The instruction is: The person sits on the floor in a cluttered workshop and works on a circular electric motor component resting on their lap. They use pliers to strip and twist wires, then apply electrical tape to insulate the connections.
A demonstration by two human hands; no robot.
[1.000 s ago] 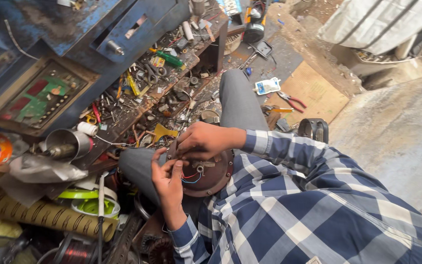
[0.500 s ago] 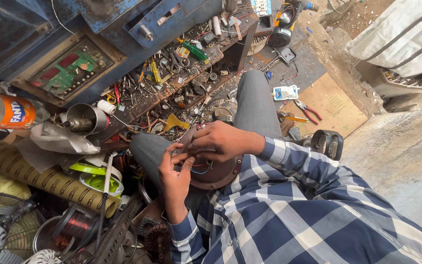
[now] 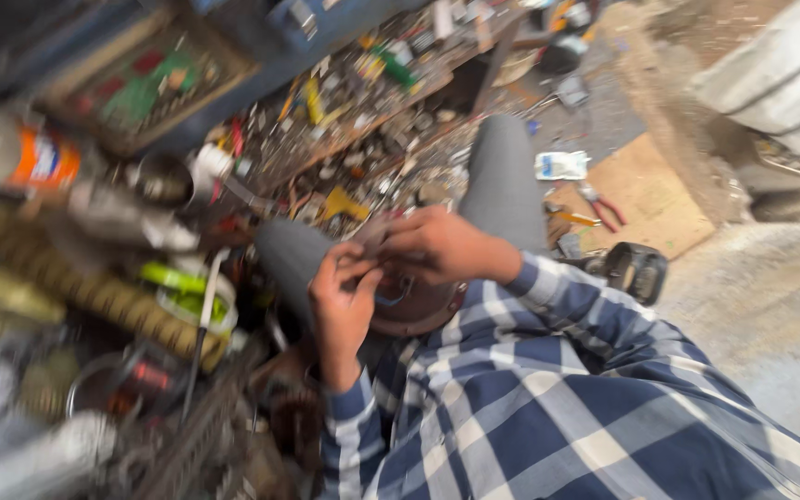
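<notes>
The picture is blurred by motion. A round brown metal part [image 3: 416,313], like a small motor housing, rests on my lap between my knees. My left hand [image 3: 343,294] pinches thin wires at its near left edge, fingers closed on them. My right hand [image 3: 437,245] lies over the top of the part, holding it and a small flat piece at its upper rim. Blue-and-white checked sleeves cover both my arms.
A cluttered wooden shelf [image 3: 363,139] of small tools and parts runs ahead. An orange-labelled bottle [image 3: 34,157] and a metal cup [image 3: 164,176] lie left. Red-handled pliers [image 3: 604,206] and a white packet [image 3: 562,165] rest on cardboard to the right, near a black ring [image 3: 636,268].
The view has swung and blurred. Both hands stay on the round part; my left hand's fingers have lifted a little higher toward the right hand.
</notes>
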